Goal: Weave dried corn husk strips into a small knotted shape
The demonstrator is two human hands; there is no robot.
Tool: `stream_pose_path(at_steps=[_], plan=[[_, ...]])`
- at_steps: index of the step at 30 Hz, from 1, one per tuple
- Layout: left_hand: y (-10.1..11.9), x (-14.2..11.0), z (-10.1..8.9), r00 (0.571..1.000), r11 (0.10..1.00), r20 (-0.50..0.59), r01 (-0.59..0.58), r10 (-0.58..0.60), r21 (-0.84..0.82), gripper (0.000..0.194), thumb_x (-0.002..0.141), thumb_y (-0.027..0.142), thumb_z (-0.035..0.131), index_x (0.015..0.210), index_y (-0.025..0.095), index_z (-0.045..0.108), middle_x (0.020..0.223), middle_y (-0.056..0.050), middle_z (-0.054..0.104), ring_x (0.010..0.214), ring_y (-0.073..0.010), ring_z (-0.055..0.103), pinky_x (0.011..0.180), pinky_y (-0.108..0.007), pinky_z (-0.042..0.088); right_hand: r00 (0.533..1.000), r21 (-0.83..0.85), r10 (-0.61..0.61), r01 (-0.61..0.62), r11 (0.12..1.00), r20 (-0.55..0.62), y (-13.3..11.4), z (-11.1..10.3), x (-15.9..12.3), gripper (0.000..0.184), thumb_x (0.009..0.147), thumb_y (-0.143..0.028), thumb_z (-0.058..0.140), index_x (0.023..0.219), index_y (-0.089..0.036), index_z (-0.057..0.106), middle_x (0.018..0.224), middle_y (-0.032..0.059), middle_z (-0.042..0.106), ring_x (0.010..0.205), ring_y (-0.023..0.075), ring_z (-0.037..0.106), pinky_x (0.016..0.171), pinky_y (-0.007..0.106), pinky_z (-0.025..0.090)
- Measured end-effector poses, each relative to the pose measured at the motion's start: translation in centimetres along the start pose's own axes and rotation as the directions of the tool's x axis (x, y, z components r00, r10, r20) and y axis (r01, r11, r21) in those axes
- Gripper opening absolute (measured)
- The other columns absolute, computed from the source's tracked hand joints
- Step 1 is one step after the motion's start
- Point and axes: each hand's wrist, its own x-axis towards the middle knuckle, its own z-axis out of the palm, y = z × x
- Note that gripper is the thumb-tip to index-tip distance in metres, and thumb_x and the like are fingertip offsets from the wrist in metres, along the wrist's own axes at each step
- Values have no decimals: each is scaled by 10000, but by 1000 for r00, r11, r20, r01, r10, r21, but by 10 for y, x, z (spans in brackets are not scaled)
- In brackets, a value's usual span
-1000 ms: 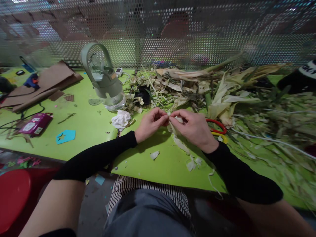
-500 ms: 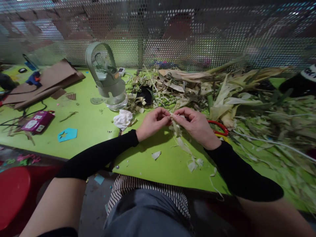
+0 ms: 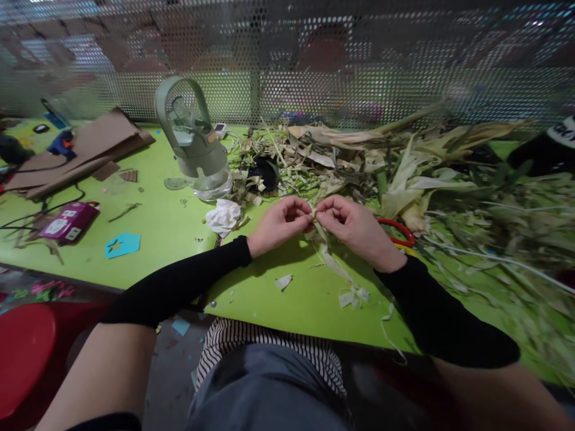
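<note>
Over the green table [image 3: 251, 299], my left hand [image 3: 284, 222] and my right hand [image 3: 354, 227] meet fingertip to fingertip. Both pinch a pale corn husk strip [image 3: 330, 257], which trails down from the fingers toward the table's front edge. Its exact shape between the fingertips is partly hidden. Beside my right hand lie scissors with a red handle [image 3: 402, 230], partly covered by the hand. Small husk scraps [image 3: 284, 282] rest on the table below my hands. A crumpled white tissue [image 3: 223, 217] is left of my left hand.
A water bottle [image 3: 197, 149] stands at back left. Heaped dry husks [image 3: 323, 149] and a peeled-back corn husk [image 3: 411, 185] lie behind my hands. A white cable [image 3: 498, 259] crosses the husks at right. Further left are a purple box [image 3: 69, 222], blue card [image 3: 122, 245] and cardboard [image 3: 85, 149].
My right hand has shifted slightly to the right, its fingertips a little apart from the left's. The husk strip is still held between them.
</note>
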Motion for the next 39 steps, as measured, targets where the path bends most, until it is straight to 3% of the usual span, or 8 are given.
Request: stream_pose_path(at_steps=[8,15,22,29,34,39], plan=[[3,-2,2,996,996,50,77,-78,35,151,910,104,705,910,153,562,748,28,671,668,-60,669,712,-218,547,987,-22,75,-73,997,143,-4,-15,0,219,874,-430,703,863,-221,635,582,-72,440,541,118,378,546,292,271],[2,-1,1,994,994,52,95,-98,59,129,916,102,702,918,150,582,741,27,692,667,-57,673,714,-209,536,983,-25,105,-102,994,149,-4,-18,0,278,868,-476,731,875,-220,623,579,-78,443,535,112,371,525,288,255],[3,-1,-4,993,994,81,83,-88,66,214,902,208,785,928,143,582,740,29,677,657,-72,669,713,-234,543,981,9,127,-130,992,147,3,-12,3,429,829,-608,781,912,-221,617,647,-50,533,585,124,427,559,290,303],[6,1,-2,994,994,2,110,-110,-5,151,958,151,678,894,158,542,777,32,670,659,-62,683,697,-214,539,995,61,56,-61,996,83,5,-9,6,420,849,-616,748,938,-216,656,833,27,652,675,159,533,619,316,398],[10,-2,-1,991,994,-101,96,-90,55,143,968,130,635,896,175,520,710,64,605,620,-39,589,646,-180,479,996,-125,-4,16,992,89,3,-7,6,364,836,-502,785,1031,-208,693,930,61,715,668,168,551,615,320,417],[13,-3,1,993,990,-59,111,-106,83,169,990,146,622,889,184,493,712,65,617,649,-56,640,675,-196,498,991,-177,-127,132,975,41,5,-4,6,269,881,-421,725,1062,-223,715,1054,96,753,812,231,654,720,361,490]])
